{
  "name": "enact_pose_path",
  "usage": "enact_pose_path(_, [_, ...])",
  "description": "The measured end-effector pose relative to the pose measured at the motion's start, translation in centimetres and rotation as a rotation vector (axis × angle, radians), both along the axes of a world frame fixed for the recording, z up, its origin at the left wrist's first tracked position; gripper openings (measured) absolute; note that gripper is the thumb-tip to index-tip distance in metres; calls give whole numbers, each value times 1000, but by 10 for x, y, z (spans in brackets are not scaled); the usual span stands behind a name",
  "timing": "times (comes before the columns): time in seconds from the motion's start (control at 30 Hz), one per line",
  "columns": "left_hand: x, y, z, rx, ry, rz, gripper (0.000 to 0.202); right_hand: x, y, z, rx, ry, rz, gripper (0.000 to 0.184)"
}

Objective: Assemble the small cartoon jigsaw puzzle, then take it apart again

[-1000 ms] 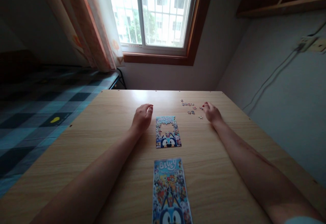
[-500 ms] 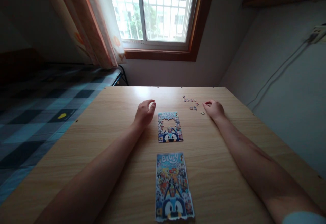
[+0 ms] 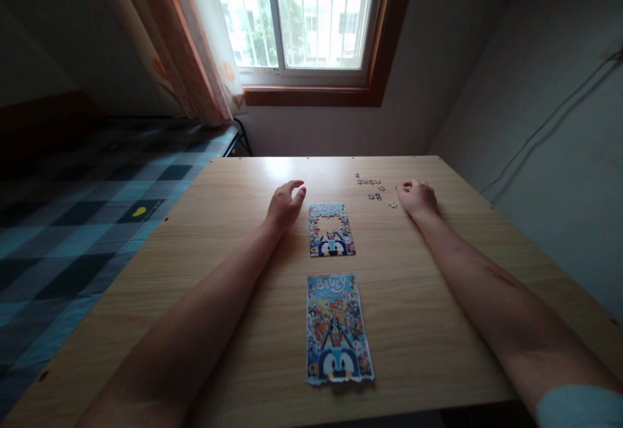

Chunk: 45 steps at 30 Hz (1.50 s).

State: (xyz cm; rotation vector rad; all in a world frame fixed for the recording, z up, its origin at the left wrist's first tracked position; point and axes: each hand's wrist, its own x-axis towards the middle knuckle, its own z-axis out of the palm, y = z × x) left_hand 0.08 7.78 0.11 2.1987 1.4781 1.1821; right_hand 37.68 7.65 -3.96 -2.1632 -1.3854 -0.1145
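A small jigsaw puzzle [image 3: 331, 229] with a hole in its upper middle lies on the wooden table [image 3: 233, 239]. My left hand [image 3: 285, 202] rests just left of it, fingers loosely curled and apart, holding nothing. Closer to me lies a colourful picture card [image 3: 337, 328] with a blue cartoon dog. Several loose puzzle pieces [image 3: 372, 188] are scattered at the far right. My right hand [image 3: 415, 197] sits beside them, fingers curled in a loose pinch; I cannot make out whether anything is in it.
A window [image 3: 302, 15] with a curtain [image 3: 195, 45] at its left is behind the table. A bed with a checked cover [image 3: 82, 214] stands to the left. A wall with a cable [image 3: 549, 123] runs along the right.
The view has tilted down, so the card shows whole. My right hand drew back slightly from the loose pieces with fingers curled in. My left hand stays beside the puzzle.
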Motion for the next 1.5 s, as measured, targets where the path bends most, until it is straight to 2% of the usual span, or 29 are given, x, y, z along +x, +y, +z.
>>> enact_pose_path(0.1, [0, 0, 1, -13, -24, 7, 40, -3, -3, 3, -36, -3, -68, 32])
enact_pose_path(0.2, [-1, 0, 2, -23, -26, 12, 40, -6, -5, 6, -76, 3, -66, 30])
enact_pose_path(0.67, [-5, -1, 5, -68, -52, 38, 39, -12, -4, 7, -70, -5, -75, 27])
enact_pose_path(1.3, [-7, 3, 2, -49, -36, 22, 39, -16, -3, 11, -72, 2, -60, 24])
enact_pose_path(1.5, [-7, 3, 3, -56, -46, 19, 40, -12, -4, 11, -52, 78, -106, 23])
